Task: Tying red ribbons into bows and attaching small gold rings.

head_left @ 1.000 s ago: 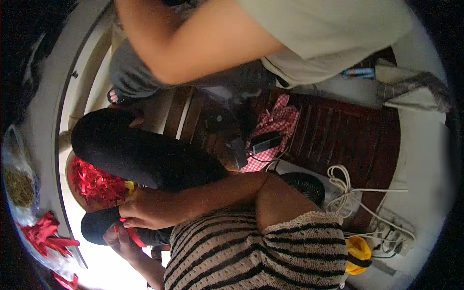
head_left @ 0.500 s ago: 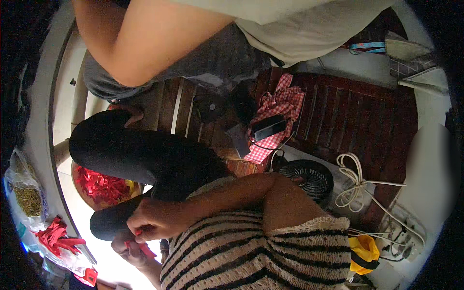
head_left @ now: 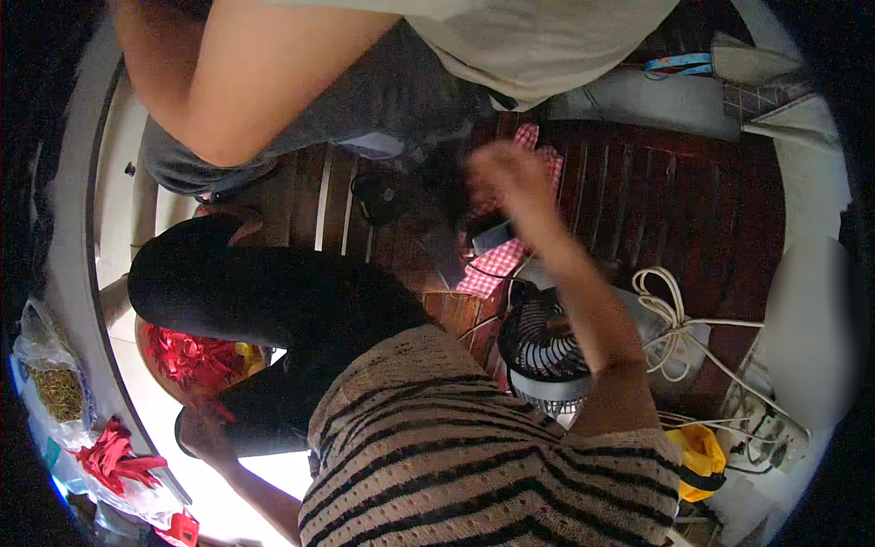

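My left hand (head_left: 208,439) is low at the left, by my dark-clad knee and just below the bowl (head_left: 150,369). A blurred red strip (head_left: 217,410) shows at its fingers; I cannot tell whether they grip it. Shiny red pieces (head_left: 187,356) and a bit of yellow fill the bowl. My right hand (head_left: 509,178) is raised over a red-and-white checked cloth (head_left: 485,276), with motion smearing its fingers. Just below that hand, a dark phone-like block (head_left: 493,238) lies on the cloth. My right forearm passes above a small round fan (head_left: 547,351).
Another person's bare arm (head_left: 264,82) and pale shirt (head_left: 547,41) span the top. Coiled white cable (head_left: 670,314) and a power strip (head_left: 770,442) are at right, near a yellow bag (head_left: 700,460). Red cloth strips (head_left: 118,458) lie on plastic bags at lower left.
My right hand has left the red piece beside my left hand and swung up and right over the checked cloth. My left hand has shifted slightly left and up, toward the bowl.
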### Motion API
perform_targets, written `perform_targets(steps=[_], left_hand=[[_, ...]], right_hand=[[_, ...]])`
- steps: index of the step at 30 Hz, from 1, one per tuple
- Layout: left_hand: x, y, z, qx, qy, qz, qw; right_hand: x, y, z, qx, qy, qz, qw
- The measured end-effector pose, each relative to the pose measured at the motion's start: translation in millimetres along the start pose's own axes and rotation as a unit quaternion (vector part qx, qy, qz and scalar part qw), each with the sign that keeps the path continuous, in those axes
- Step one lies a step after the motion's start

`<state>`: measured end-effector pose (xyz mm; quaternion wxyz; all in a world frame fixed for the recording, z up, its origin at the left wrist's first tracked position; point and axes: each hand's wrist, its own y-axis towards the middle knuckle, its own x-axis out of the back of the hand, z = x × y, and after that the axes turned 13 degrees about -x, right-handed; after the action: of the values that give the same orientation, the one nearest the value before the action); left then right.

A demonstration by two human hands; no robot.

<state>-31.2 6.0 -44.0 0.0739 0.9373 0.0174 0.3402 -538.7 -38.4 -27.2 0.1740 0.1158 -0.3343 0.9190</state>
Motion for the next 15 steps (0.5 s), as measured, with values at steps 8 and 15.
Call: perform_targets(steps=[8, 15], left_hand=[[-2, 4, 74, -0.050, 0.075, 0.039, 0.995], [4, -17, 112, -0.046, 0.108, 0.048, 0.992]], right_hand=[[159, 33, -188, -0.242, -0.469, -0.157, 0.835], [118, 23, -164, -0.145, -0.620, -0.108, 0.763]])
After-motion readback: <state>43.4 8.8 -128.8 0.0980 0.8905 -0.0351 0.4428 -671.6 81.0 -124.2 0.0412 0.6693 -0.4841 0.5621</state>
